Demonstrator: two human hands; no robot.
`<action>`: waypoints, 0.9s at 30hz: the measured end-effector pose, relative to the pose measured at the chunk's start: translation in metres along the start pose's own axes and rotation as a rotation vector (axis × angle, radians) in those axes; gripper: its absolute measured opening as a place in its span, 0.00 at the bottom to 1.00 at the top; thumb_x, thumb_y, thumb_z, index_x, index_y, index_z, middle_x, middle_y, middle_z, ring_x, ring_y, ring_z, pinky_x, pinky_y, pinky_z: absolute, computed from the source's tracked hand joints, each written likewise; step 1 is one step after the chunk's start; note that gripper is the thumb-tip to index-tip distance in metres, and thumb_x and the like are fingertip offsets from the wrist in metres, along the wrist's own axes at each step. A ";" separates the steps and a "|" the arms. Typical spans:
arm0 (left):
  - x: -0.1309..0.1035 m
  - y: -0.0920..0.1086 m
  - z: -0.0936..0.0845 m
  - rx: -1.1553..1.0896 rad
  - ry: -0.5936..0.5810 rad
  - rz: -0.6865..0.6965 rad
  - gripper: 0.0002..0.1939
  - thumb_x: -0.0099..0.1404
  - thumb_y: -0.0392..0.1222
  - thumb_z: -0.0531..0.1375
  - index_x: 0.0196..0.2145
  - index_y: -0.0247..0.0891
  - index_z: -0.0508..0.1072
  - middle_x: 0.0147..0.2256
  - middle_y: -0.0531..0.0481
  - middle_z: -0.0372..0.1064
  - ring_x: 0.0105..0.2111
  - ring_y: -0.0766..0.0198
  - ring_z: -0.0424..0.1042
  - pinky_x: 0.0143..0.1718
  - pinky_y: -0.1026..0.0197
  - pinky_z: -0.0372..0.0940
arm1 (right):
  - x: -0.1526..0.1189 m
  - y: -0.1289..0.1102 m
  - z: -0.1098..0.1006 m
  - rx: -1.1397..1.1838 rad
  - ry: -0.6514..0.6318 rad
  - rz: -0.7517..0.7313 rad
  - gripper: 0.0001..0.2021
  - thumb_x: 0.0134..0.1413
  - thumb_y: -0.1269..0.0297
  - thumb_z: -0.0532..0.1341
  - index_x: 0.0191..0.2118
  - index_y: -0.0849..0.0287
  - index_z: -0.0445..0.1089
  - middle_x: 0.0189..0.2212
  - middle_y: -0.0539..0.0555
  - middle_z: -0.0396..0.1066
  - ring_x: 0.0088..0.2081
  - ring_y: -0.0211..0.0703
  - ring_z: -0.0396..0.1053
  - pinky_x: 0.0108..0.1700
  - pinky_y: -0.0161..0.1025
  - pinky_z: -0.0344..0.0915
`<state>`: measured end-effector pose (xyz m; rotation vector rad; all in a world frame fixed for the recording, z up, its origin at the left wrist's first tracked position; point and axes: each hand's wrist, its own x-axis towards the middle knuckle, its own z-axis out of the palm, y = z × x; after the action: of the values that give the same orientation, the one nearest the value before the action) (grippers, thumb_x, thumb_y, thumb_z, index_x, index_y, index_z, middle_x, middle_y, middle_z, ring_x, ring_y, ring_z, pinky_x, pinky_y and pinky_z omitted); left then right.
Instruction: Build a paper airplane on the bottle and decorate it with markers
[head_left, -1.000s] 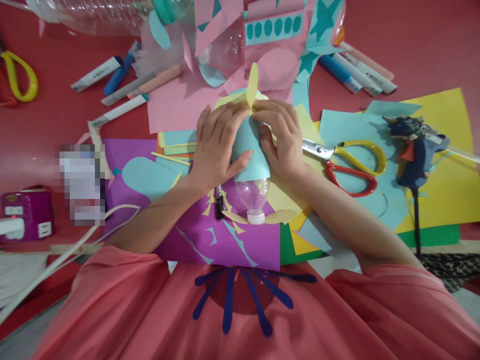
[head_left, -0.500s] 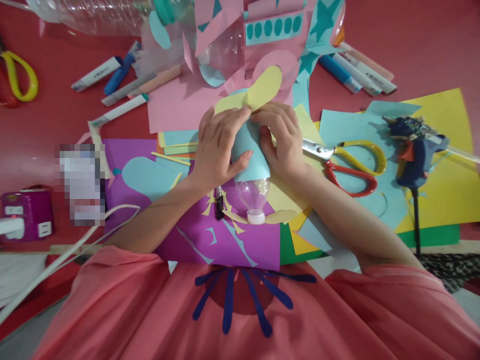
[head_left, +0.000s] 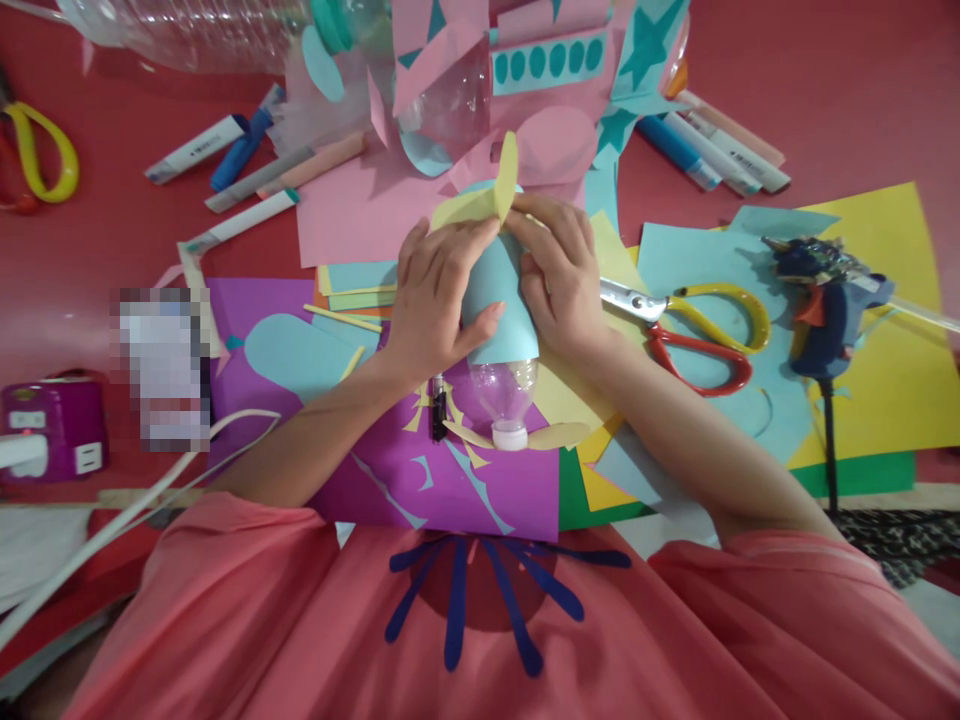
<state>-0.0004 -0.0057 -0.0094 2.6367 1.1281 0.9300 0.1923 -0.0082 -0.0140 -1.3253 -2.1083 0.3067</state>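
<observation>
Head view: lying on purple paper (head_left: 525, 505), cap (head_left: 510, 435) toward the wearer, a clear bottle (head_left: 502, 388) with a blue sleeve (head_left: 495, 300) around its far part. Wrapped over the left side of the bottle, gripping it through the sleeve, thumb along the top: left hand (head_left: 439, 300). Bent at the right side of the bottle, fingertips close against the base of a yellow strip (head_left: 508, 170): right hand (head_left: 562, 280). Pinching the strip or only pressing beside it: cannot tell.

At the far end of the bottle, the strip, sharply creased, with one lobe raised nearly upright and the other lying low to the left. Judging by the fingertips gathered at that crease, probably steadying or pressing the joint there; firmly attached or loose, impossible to tell.

Beside the cap, yellow petals (head_left: 562, 435). Left of the bottle, a black marker (head_left: 439, 412); to its right, scissors (head_left: 634, 300) and, well apart, a glue gun (head_left: 832, 320).
</observation>
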 end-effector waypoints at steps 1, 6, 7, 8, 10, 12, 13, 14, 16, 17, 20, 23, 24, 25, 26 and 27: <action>0.000 0.000 0.000 0.007 0.010 -0.006 0.26 0.73 0.55 0.41 0.63 0.41 0.52 0.60 0.45 0.65 0.61 0.55 0.63 0.67 0.47 0.51 | 0.000 -0.001 0.000 -0.003 -0.007 0.007 0.23 0.66 0.62 0.42 0.61 0.48 0.62 0.62 0.52 0.65 0.65 0.49 0.60 0.67 0.56 0.58; -0.001 -0.002 0.005 0.002 0.080 0.034 0.29 0.72 0.55 0.46 0.64 0.38 0.51 0.57 0.40 0.66 0.57 0.52 0.66 0.65 0.46 0.53 | 0.000 0.002 0.001 -0.043 0.023 0.003 0.23 0.65 0.64 0.43 0.63 0.46 0.59 0.64 0.50 0.62 0.66 0.47 0.58 0.67 0.56 0.59; -0.001 -0.002 0.006 -0.013 0.079 0.030 0.29 0.71 0.55 0.46 0.64 0.38 0.51 0.56 0.40 0.66 0.57 0.52 0.66 0.66 0.46 0.53 | 0.000 0.002 0.001 -0.046 0.042 -0.022 0.23 0.65 0.64 0.43 0.62 0.48 0.60 0.64 0.52 0.63 0.66 0.47 0.59 0.66 0.56 0.60; -0.001 -0.003 0.006 -0.027 0.079 0.023 0.29 0.71 0.55 0.46 0.64 0.39 0.50 0.56 0.41 0.66 0.57 0.53 0.66 0.66 0.45 0.52 | 0.000 0.002 0.001 -0.048 0.055 -0.046 0.23 0.65 0.64 0.42 0.62 0.50 0.60 0.63 0.54 0.63 0.65 0.48 0.60 0.66 0.56 0.60; -0.001 -0.002 0.006 -0.035 0.077 0.004 0.28 0.71 0.55 0.46 0.64 0.42 0.49 0.56 0.43 0.67 0.58 0.54 0.66 0.67 0.46 0.52 | 0.001 0.002 0.000 -0.052 0.067 -0.072 0.23 0.66 0.64 0.42 0.61 0.52 0.62 0.63 0.56 0.64 0.65 0.48 0.60 0.66 0.55 0.60; -0.001 -0.001 0.004 -0.034 0.057 -0.022 0.27 0.72 0.55 0.45 0.64 0.43 0.49 0.57 0.43 0.66 0.59 0.54 0.66 0.68 0.46 0.51 | 0.001 0.002 -0.001 -0.059 0.058 -0.061 0.23 0.66 0.64 0.42 0.61 0.50 0.62 0.63 0.54 0.63 0.65 0.47 0.59 0.67 0.53 0.59; -0.001 -0.001 0.004 -0.033 0.035 -0.032 0.28 0.72 0.56 0.45 0.64 0.42 0.49 0.58 0.43 0.66 0.60 0.54 0.65 0.68 0.46 0.50 | 0.001 0.002 -0.001 -0.063 0.054 -0.055 0.23 0.66 0.64 0.43 0.61 0.49 0.62 0.64 0.53 0.62 0.66 0.47 0.58 0.68 0.52 0.58; 0.000 -0.001 0.004 -0.031 0.006 -0.045 0.28 0.71 0.56 0.45 0.64 0.41 0.49 0.58 0.43 0.66 0.60 0.54 0.65 0.69 0.45 0.49 | 0.001 0.002 -0.001 -0.067 0.054 -0.056 0.23 0.66 0.65 0.43 0.61 0.48 0.62 0.64 0.52 0.62 0.66 0.47 0.58 0.68 0.52 0.58; -0.001 -0.002 0.004 -0.027 -0.038 -0.066 0.30 0.71 0.59 0.45 0.64 0.41 0.49 0.59 0.43 0.65 0.61 0.53 0.64 0.69 0.43 0.49 | 0.001 0.004 0.000 -0.071 0.066 -0.078 0.23 0.66 0.65 0.42 0.61 0.48 0.62 0.65 0.52 0.60 0.67 0.47 0.57 0.68 0.53 0.57; -0.001 -0.003 0.004 -0.028 -0.034 -0.060 0.31 0.71 0.60 0.45 0.64 0.41 0.50 0.59 0.43 0.65 0.61 0.52 0.64 0.69 0.43 0.49 | 0.001 0.006 0.001 -0.068 0.077 -0.094 0.23 0.66 0.65 0.42 0.61 0.50 0.61 0.65 0.54 0.60 0.66 0.47 0.57 0.68 0.53 0.58; -0.002 -0.006 0.007 -0.036 0.044 0.000 0.30 0.72 0.59 0.45 0.64 0.40 0.50 0.58 0.41 0.65 0.60 0.53 0.65 0.68 0.44 0.51 | 0.000 0.009 0.004 -0.048 0.100 -0.144 0.23 0.66 0.65 0.41 0.61 0.53 0.61 0.64 0.59 0.60 0.65 0.50 0.58 0.67 0.54 0.58; -0.003 -0.008 0.009 -0.045 0.075 0.032 0.30 0.73 0.58 0.44 0.64 0.38 0.48 0.58 0.41 0.65 0.59 0.54 0.65 0.67 0.45 0.51 | -0.001 0.011 0.005 0.002 0.093 -0.133 0.23 0.66 0.65 0.42 0.62 0.50 0.59 0.65 0.57 0.58 0.65 0.50 0.59 0.66 0.54 0.57; -0.003 -0.008 0.009 -0.044 0.070 0.034 0.30 0.73 0.58 0.44 0.64 0.38 0.48 0.58 0.41 0.65 0.59 0.53 0.65 0.67 0.44 0.51 | -0.001 0.011 0.006 0.022 0.114 -0.140 0.22 0.66 0.64 0.42 0.62 0.49 0.59 0.65 0.57 0.58 0.64 0.51 0.59 0.66 0.55 0.58; -0.003 -0.007 0.008 -0.041 0.064 0.036 0.30 0.72 0.58 0.44 0.64 0.37 0.47 0.59 0.40 0.64 0.60 0.53 0.64 0.67 0.44 0.51 | -0.002 0.012 0.007 0.036 0.144 -0.149 0.21 0.66 0.64 0.43 0.61 0.49 0.60 0.64 0.57 0.59 0.63 0.51 0.61 0.65 0.56 0.59; -0.002 -0.006 0.007 -0.040 0.048 0.023 0.30 0.72 0.58 0.44 0.64 0.38 0.47 0.60 0.40 0.64 0.60 0.52 0.63 0.67 0.44 0.51 | -0.002 0.012 0.008 0.044 0.179 -0.161 0.20 0.67 0.63 0.43 0.60 0.49 0.60 0.63 0.57 0.60 0.62 0.52 0.62 0.63 0.56 0.60; -0.001 -0.005 0.006 -0.039 0.021 -0.002 0.30 0.72 0.58 0.44 0.64 0.38 0.47 0.61 0.41 0.63 0.61 0.52 0.62 0.67 0.44 0.50 | -0.002 0.013 0.010 0.051 0.212 -0.172 0.20 0.67 0.63 0.43 0.59 0.50 0.61 0.62 0.58 0.61 0.61 0.52 0.63 0.62 0.57 0.61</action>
<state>-0.0004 -0.0023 -0.0167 2.6006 1.1057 0.9716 0.1962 -0.0026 -0.0289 -1.0874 -2.0053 0.1399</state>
